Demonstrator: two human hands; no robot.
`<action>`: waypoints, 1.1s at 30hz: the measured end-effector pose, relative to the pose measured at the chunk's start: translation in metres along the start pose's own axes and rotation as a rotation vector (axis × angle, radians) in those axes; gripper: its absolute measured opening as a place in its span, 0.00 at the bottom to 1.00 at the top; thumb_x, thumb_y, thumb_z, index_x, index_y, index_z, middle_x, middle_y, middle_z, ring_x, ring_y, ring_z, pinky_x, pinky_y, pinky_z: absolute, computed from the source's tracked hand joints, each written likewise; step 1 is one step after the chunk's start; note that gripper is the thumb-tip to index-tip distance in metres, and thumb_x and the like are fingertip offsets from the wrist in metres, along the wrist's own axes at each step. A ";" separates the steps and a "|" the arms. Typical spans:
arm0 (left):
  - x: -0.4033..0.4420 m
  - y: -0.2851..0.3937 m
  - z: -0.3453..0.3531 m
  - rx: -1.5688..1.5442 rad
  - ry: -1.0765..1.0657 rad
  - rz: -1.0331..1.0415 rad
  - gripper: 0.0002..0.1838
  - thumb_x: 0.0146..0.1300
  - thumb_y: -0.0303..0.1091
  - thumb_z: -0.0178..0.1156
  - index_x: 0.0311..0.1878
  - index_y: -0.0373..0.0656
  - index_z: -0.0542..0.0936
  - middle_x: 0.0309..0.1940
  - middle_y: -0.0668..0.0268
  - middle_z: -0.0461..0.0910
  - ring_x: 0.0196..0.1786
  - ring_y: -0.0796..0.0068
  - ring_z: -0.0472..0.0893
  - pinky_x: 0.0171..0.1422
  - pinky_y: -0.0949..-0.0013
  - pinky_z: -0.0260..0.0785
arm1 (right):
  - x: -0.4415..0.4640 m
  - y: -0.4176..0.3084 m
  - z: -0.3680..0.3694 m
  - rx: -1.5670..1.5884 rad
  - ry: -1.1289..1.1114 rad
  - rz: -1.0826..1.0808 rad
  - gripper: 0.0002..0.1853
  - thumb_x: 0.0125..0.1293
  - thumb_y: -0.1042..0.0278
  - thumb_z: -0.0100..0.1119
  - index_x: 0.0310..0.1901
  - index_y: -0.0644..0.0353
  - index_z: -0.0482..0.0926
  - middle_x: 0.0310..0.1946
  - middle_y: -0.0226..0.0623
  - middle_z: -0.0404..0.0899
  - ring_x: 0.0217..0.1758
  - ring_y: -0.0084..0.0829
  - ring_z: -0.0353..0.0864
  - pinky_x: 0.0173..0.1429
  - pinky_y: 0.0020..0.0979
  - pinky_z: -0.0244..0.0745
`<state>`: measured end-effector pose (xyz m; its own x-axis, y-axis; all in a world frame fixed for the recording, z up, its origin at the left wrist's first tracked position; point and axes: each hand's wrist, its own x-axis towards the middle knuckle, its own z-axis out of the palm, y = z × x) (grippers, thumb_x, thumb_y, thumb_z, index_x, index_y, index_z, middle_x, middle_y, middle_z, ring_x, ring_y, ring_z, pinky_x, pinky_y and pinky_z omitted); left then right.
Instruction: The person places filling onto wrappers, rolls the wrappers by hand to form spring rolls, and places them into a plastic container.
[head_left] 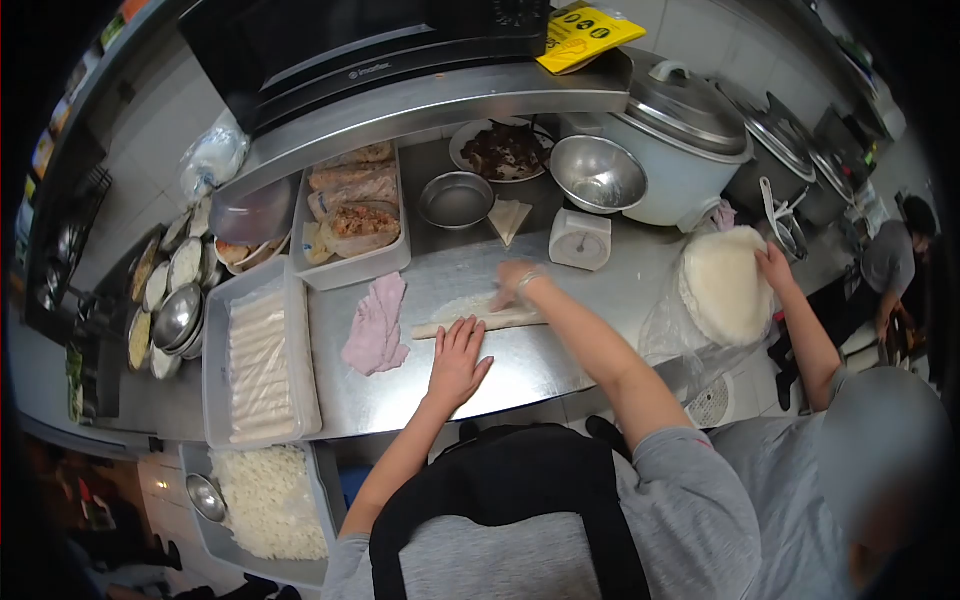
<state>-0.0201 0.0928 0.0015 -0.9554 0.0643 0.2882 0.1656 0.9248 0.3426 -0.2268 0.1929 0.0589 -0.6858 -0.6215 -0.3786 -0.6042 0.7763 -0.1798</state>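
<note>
A long pale dough roll (425, 329) lies on the steel counter (380, 405). My left hand (460, 358) rests on it with the fingers spread flat. Toward the roll's right part, my right hand (517, 284) is bent down and blurred by motion, so what its fingers hold cannot be made out. Left of my hands lies a crumpled pink cloth (377, 325). A folded pale wrapper piece (508, 220) and a white scale (580, 240) stand behind my right hand. Near them are a round metal pan (456, 200) and a steel bowl (599, 174).
A plastic bin of rolls (213, 370) stands left, a bin of filling bags (402, 240) behind it. Below is a tub of shredded white food (270, 500). At right, a co-worker's hand (772, 265) touches a stack of round wrappers (725, 285). Another person stands farther right.
</note>
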 end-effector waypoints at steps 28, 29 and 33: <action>0.001 -0.002 0.002 -0.043 0.024 0.052 0.34 0.62 0.43 0.58 0.69 0.39 0.62 0.68 0.53 0.61 0.72 0.52 0.57 0.75 0.43 0.43 | -0.001 0.026 -0.001 -0.067 -0.125 0.125 0.36 0.37 0.38 0.76 0.45 0.57 0.85 0.49 0.42 0.83 0.54 0.39 0.82 0.56 0.38 0.76; 0.000 -0.003 0.002 -0.033 0.032 0.030 0.34 0.61 0.43 0.59 0.69 0.39 0.63 0.68 0.53 0.62 0.72 0.52 0.58 0.75 0.43 0.43 | -0.013 0.044 -0.006 -0.085 -0.202 0.121 0.36 0.37 0.38 0.76 0.45 0.58 0.85 0.48 0.43 0.83 0.52 0.40 0.83 0.56 0.39 0.77; 0.000 -0.001 0.004 -0.035 0.015 0.020 0.33 0.63 0.42 0.58 0.69 0.38 0.63 0.68 0.53 0.61 0.72 0.52 0.57 0.75 0.42 0.41 | 0.004 0.007 0.017 -0.170 -0.091 0.151 0.38 0.37 0.39 0.78 0.49 0.55 0.84 0.52 0.37 0.82 0.56 0.38 0.81 0.57 0.41 0.76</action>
<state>-0.0214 0.0936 -0.0018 -0.9482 0.0765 0.3082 0.1931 0.9095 0.3682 -0.2270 0.1980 0.0411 -0.7388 -0.4814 -0.4716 -0.5622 0.8261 0.0375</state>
